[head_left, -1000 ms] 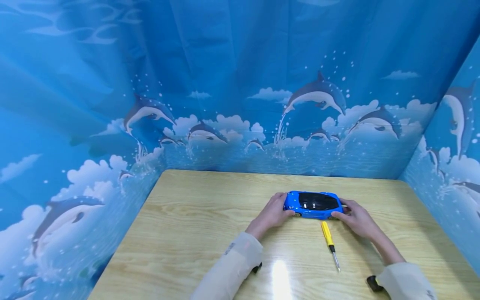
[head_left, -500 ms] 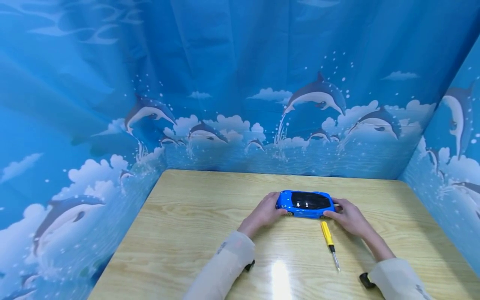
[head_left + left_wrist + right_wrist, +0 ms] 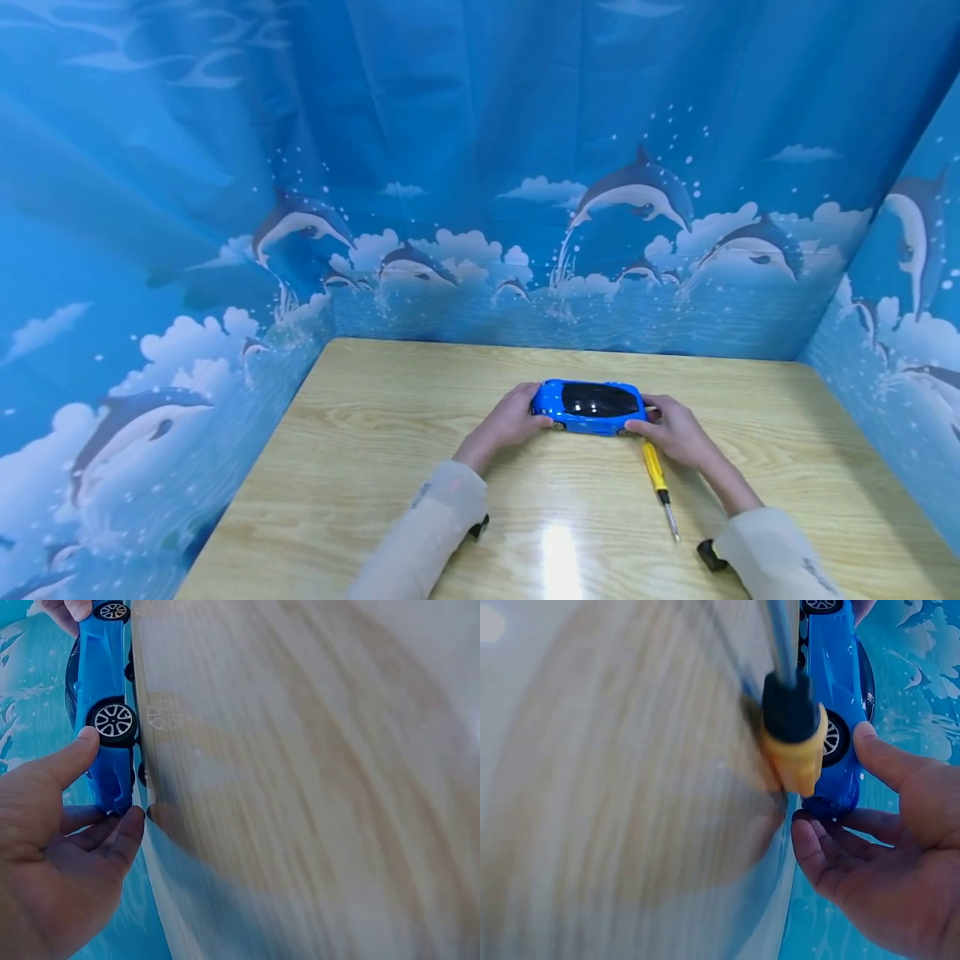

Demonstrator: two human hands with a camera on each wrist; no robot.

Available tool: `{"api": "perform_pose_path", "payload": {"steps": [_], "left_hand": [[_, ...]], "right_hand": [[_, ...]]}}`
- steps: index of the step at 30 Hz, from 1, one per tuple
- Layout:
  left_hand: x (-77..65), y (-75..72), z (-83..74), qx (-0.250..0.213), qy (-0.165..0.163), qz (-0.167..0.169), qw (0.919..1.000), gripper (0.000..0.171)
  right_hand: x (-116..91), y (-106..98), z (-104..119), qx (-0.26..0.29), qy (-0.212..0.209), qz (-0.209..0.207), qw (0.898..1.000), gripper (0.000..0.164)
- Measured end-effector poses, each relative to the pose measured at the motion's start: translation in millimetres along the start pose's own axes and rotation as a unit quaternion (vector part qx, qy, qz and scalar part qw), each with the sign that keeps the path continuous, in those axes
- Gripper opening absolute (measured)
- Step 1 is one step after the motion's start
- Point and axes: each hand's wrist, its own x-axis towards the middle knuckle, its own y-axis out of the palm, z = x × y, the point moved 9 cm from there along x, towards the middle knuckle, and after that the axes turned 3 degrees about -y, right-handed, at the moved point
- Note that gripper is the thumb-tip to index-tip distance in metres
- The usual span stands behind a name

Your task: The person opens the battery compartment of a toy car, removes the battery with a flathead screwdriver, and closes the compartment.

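Screwdriver (image 3: 659, 487), one: yellow handle, lying on the wood-grain counter (image 3: 375, 450). Right hand (image 3: 677, 432) and left hand (image 3: 513, 418): each gripping one end of the toy car (image 3: 596, 401). Car: blue (black roof), wheels down, between the hands, just beyond the screwdriver. Backdrop (image 3: 465, 167): blue, dolphin-printed.

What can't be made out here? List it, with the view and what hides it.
Underside of the blue toy car: head view, hidden beneath its body.
Tip shape of the screwdriver: head view, too small; right wrist view, cut off by the top edge.
Part of one wheel: right wrist view, covered by the screwdriver's handle.
Print on the left sleeve: head view, too small to read.
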Motion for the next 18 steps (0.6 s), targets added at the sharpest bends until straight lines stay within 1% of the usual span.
{"api": "perform_pose_path", "payload": {"steps": [4,9,12,14,18], "left_hand": [[-1.4,-6.0,5.2,0.000,0.001,-0.003,1.0000,0.074],[-3.8,-11.8,13.0,-0.012,-0.017,0.001,0.9998,0.073],[-5.3,-15.9,16.8,-0.015,-0.020,0.000,0.9997,0.072],[-6.0,-18.8,19.4,-0.018,-0.019,-0.002,0.9997,0.072],[-6.9,-24.8,24.1,-0.020,-0.003,-0.002,0.9998,0.072]], "right_hand": [[2.8,6.1,3.6,0.003,0.012,0.009,1.000,0.065],[6.3,11.7,8.8,0.015,0.018,0.012,1.000,0.064],[8.4,15.3,12.1,0.023,0.022,0.013,0.999,0.063],[9.7,18.3,12.9,0.025,0.031,0.014,0.999,0.063],[12.1,24.3,14.7,0.028,0.047,0.011,0.998,0.064]]}}
